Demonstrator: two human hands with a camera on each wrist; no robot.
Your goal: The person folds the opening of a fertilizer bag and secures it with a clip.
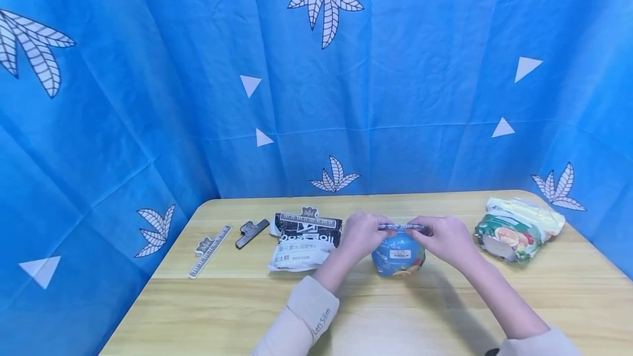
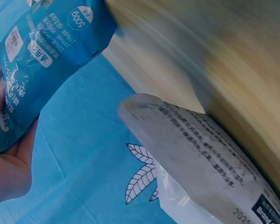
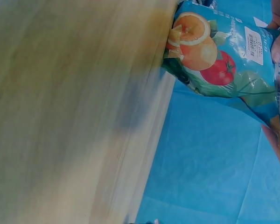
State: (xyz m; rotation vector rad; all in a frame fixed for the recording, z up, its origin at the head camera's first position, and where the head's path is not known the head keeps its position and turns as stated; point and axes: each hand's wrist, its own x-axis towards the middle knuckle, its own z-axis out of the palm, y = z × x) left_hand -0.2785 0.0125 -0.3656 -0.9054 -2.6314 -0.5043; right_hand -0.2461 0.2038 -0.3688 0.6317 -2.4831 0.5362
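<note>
A blue pouch (image 1: 398,261) with fruit printed along its bottom stands upright between my two hands. My left hand (image 1: 362,233) pinches one end of its folded top edge, and my right hand (image 1: 447,237) pinches the other end. In the left wrist view, the pouch (image 2: 51,56) shows a barcode label and a "500g" mark. An orange and a tomato are printed on the pouch (image 3: 214,51) in the right wrist view, with fingers at its folded top.
Left of my hands lies a black-and-white bag (image 1: 304,251) with a piano-key clip (image 1: 307,220) across its top. Farther left are a black clip (image 1: 253,233) and another piano-key clip (image 1: 210,251). A green-and-white fruit bag (image 1: 514,232) lies at right. Blue curtain (image 1: 420,98) hangs behind the table.
</note>
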